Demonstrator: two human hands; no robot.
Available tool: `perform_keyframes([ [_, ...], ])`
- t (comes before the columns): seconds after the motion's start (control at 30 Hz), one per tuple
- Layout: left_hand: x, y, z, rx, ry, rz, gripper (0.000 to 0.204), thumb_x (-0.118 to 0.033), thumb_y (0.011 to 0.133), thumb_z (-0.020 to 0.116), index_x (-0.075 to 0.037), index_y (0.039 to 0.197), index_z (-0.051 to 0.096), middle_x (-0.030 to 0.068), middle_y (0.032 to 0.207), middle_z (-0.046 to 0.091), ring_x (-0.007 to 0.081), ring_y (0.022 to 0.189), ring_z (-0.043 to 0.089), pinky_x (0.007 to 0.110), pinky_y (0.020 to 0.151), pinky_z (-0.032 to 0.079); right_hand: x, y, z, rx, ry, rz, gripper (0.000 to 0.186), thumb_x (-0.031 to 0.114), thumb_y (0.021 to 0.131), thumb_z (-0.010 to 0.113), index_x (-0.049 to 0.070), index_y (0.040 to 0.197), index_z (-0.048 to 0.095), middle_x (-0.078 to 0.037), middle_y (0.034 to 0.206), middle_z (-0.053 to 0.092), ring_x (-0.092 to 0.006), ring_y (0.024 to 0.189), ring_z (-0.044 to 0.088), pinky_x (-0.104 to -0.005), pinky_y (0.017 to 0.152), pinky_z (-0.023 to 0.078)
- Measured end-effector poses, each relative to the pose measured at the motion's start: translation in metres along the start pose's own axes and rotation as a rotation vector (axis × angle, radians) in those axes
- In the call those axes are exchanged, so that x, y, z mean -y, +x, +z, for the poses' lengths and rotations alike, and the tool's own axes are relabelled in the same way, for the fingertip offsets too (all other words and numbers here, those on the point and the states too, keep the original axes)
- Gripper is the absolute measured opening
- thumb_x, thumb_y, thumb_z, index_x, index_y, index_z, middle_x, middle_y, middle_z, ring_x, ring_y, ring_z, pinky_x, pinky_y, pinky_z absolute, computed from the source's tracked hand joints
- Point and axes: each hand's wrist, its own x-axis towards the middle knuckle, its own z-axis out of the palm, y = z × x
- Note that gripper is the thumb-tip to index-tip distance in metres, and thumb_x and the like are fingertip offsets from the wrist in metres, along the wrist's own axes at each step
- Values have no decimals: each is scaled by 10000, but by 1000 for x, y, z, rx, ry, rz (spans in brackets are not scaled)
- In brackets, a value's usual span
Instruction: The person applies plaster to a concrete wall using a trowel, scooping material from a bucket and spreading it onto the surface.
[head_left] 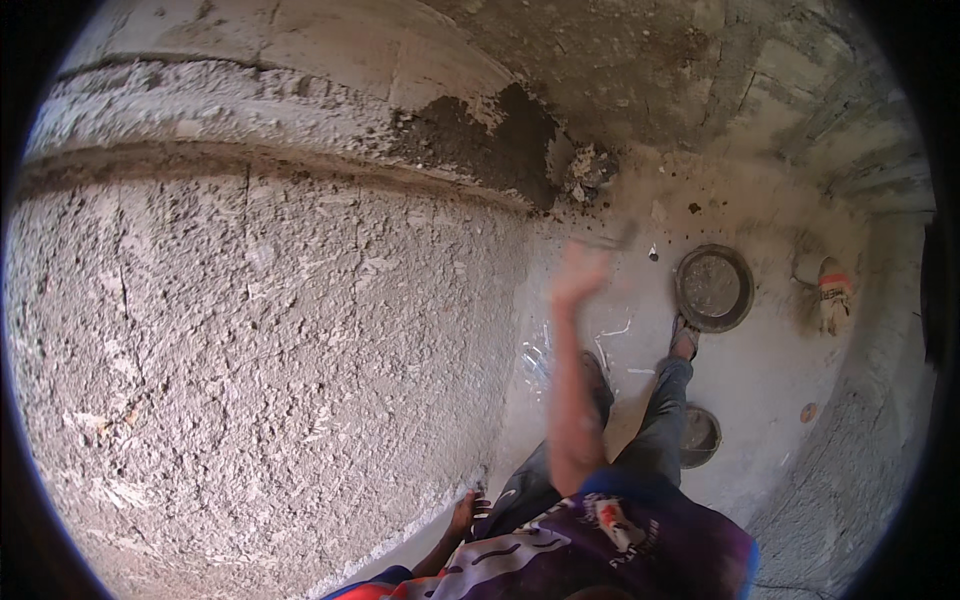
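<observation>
My right hand point(582, 272) is raised in front of my legs and smeared by motion. Its fingers seem closed around a thin, flat grey tool point(612, 238), too blurred to tell its exact kind. Beyond it, a dark damp mortar patch point(500, 140) shows on the wall band, with a crumbly heap point(590, 172) at its right end. Low on the left, my left hand point(467, 512) rests at the edge of the rough plastered wall point(270, 340), its fingers apart and nothing visible in them.
A round dark pan point(713, 288) stands on the grey floor just beyond my foot point(684, 342). Another round pan point(700, 437) sits beside my leg. A printed sack-like item point(833, 300) lies farther right. Small crumbs of mortar dot the floor near the far corner.
</observation>
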Motion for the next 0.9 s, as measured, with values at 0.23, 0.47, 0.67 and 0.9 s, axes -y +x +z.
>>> perform_keyframes([
  [0.23, 69, 39, -2, -3, -20, -2, 709, -610, 855, 276, 1, 1120, 519, 112, 905, 605, 211, 861, 568, 332, 784, 432, 216, -167, 8, 943, 302, -69, 233, 239, 800, 564, 15, 767, 505, -120, 585, 510, -251, 497, 511, -390, 468, 427],
  [0.47, 55, 28, 57, 41, 132, -104, 708, -617, 852, 271, -9, 1091, 544, 104, 902, 606, 198, 861, 563, 322, 785, 426, -14, -61, -107, 998, -189, 162, 333, 276, 689, 637, 12, 875, 559, -213, 800, 582, -361, 766, 584, -413, 656, 460],
  [0.67, 60, 21, 100, 5, 229, -221, 709, -623, 850, 266, -17, 1067, 564, 97, 899, 606, 186, 860, 559, 314, 786, 421, -264, 198, -255, 584, -1156, 422, 424, 408, 747, 558, 19, 913, 576, -203, 962, 581, -333, 937, 563, -452, 762, 453],
  [0.9, 101, 40, 74, -106, 188, -343, 718, -637, 843, 261, -29, 1032, 593, 91, 907, 606, 173, 871, 549, 309, 797, 410, -404, 308, -260, 687, -1069, 458, 177, 217, 722, 537, 44, 709, 569, -102, 677, 561, -239, 575, 538, -372, 527, 445],
])
